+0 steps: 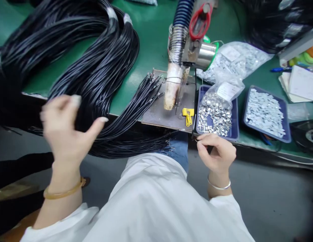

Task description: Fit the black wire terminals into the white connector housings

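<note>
My left hand [70, 131], slightly blurred, is raised in front of a thick bundle of black cables [95, 64], thumb and fingers spread with nothing between them. At the bench's front edge my right hand [217, 151] pinches thumb against forefinger. A tiny thin tip shows at the pinch, too small to name. Just beyond that hand is a blue tray [235, 126] with small shiny metal pieces [214, 117]. Between my hands, a smaller bunch of black cables [138, 101] lies with its ends on a brown board [158, 116]. More cables [131, 148] hang at my lap.
A taped hose nozzle [172, 84] comes down over the board, near a yellow clip [188, 116]. Red-handled scissors [201, 22] and a solder spool [206, 55] are behind. To the right are another blue tray [287, 132] of flat pieces, plastic bags [237, 57] and papers [304, 84].
</note>
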Demonstrator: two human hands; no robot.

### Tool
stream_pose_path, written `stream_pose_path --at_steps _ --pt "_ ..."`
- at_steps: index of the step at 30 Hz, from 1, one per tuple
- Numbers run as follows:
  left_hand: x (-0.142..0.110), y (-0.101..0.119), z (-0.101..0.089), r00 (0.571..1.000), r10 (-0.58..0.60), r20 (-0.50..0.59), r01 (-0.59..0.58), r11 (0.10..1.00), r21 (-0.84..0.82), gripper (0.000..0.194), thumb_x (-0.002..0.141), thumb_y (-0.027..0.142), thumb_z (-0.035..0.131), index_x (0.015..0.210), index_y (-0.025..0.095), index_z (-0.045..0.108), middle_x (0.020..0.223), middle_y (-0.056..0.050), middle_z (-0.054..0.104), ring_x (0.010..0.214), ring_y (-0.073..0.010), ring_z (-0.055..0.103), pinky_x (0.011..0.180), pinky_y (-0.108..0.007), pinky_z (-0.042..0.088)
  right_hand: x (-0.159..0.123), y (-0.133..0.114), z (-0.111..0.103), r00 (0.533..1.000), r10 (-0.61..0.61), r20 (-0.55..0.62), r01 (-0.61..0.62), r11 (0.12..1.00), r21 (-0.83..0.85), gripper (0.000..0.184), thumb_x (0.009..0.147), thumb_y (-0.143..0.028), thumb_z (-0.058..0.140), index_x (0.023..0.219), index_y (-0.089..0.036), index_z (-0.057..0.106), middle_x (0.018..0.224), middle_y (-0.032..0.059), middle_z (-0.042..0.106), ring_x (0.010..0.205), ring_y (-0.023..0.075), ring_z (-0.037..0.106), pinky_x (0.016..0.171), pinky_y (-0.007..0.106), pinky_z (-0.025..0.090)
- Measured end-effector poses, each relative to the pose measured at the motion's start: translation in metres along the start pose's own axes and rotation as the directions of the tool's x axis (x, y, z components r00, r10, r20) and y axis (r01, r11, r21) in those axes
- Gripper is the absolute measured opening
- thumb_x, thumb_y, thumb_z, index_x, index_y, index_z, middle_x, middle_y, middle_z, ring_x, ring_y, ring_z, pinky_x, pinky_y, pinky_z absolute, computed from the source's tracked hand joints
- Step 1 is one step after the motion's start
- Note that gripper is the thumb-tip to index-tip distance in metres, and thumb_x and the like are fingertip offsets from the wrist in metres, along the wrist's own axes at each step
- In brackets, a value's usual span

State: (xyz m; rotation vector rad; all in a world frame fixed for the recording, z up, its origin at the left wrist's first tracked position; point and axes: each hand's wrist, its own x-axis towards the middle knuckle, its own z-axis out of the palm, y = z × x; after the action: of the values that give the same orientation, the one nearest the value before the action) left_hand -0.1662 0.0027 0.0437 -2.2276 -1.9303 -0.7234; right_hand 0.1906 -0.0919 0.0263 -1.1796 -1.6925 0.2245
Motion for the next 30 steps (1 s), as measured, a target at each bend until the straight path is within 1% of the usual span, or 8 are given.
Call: stream_pose_path --at_steps 2,4,8,12,16,20,26,30 --pt "0.0 0.006 0.018 0.939 0.117 0.324 -0.144 0.988 0.06 0.088 0.084 0.062 0.062 0.152 0.008 0.041 0.126 -0.02 0.065 0.117 -0.0352 0.061 0.1 -0.045 0.049 0.001 -0.002 -0.011 1.0 0.003 -0.015 -0.004 0.995 -0.101 0.018 0.08 -0.007 0.066 0.081 -0.024 0.06 0.061 -0.0068 0.056 0.055 0.0091 0.053 0.056 0.024 0.047" --pt "-0.001 0.011 0.036 0.87 0.148 0.471 -0.175 0.984 0.015 0.09 0.086 0.054 0.066 0.156 0.01 0.032 0.131 -0.019 0.065 0.109 -0.031 0.066 0.092 -0.038 0.052 0.003 0.005 -0.021 0.998 0.061 0.004 -0.057 0.953 -0.298 0.014 0.084 -0.01 0.065 0.082 -0.023 0.061 0.064 -0.0055 0.059 0.056 0.0088 0.054 0.056 0.024 0.044" --pt "0.003 0.01 0.051 0.907 0.084 0.412 0.012 0.974 -0.224 0.063 0.082 0.048 0.072 0.137 0.019 0.06 0.105 -0.003 0.077 0.066 -0.0146 0.061 0.075 -0.026 0.05 0.011 0.037 -0.034 0.95 0.31 0.033 -0.238 0.789 -0.566 0.008 0.091 -0.022 0.059 0.083 -0.022 0.061 0.076 -0.0001 0.067 0.07 0.0135 0.063 0.067 0.027 0.045" --pt "0.015 0.011 0.048 0.956 0.025 0.293 0.097 0.914 -0.394 0.039 0.083 0.045 0.07 0.111 0.018 0.072 0.084 0.004 0.071 0.067 -0.0107 0.054 0.072 -0.021 0.043 0.018 0.07 -0.03 0.897 0.442 -0.001 -0.36 0.729 -0.582 0.011 0.088 -0.028 0.06 0.079 -0.021 0.058 0.078 0.001 0.065 0.07 0.0151 0.061 0.069 0.029 0.044" --pt "0.03 0.012 0.064 0.952 -0.034 0.306 0.18 0.868 -0.463 0.042 0.09 0.043 0.057 0.06 0.017 0.045 0.056 0.006 0.03 0.055 -0.0076 0.028 0.055 -0.023 0.024 0.029 0.086 -0.022 0.857 0.514 0.031 -0.39 0.687 -0.612 0.011 0.08 -0.021 0.063 0.072 -0.022 0.055 0.073 -0.0001 0.061 0.068 0.0152 0.056 0.069 0.03 0.039" --pt "0.038 0.005 0.084 0.951 -0.142 0.276 0.287 0.74 -0.609 0.04 0.093 0.046 0.049 0.065 0.022 0.035 0.061 0.005 0.03 0.057 -0.0104 0.028 0.056 -0.027 0.025 0.039 0.086 -0.022 0.815 0.572 0.094 -0.408 0.681 -0.608 0.015 0.075 -0.016 0.064 0.067 -0.022 0.053 0.07 0.0 0.061 0.065 0.0155 0.054 0.069 0.031 0.037" --pt "0.023 0.006 0.065 0.918 -0.037 0.396 0.221 0.875 -0.431 0.036 0.093 0.038 0.051 0.066 0.021 0.035 0.059 0.005 0.031 0.055 -0.0109 0.03 0.058 -0.028 0.024 0.039 0.079 -0.022 0.813 0.564 0.146 -0.357 0.68 -0.641 0.019 0.073 -0.013 0.061 0.066 -0.024 0.048 0.071 0.0016 0.059 0.068 0.019 0.054 0.068 0.034 0.036" --pt "0.017 0.003 0.048 0.908 -0.105 0.405 0.25 0.913 -0.324 0.036 0.095 0.04 0.05 0.067 0.02 0.042 0.055 0.006 0.027 0.054 -0.0097 0.027 0.058 -0.026 0.024 0.032 0.084 -0.017 0.858 0.508 0.08 -0.393 0.747 -0.536 0.017 0.076 -0.014 0.06 0.068 -0.025 0.05 0.071 0.0016 0.059 0.065 0.0179 0.053 0.068 0.035 0.038"
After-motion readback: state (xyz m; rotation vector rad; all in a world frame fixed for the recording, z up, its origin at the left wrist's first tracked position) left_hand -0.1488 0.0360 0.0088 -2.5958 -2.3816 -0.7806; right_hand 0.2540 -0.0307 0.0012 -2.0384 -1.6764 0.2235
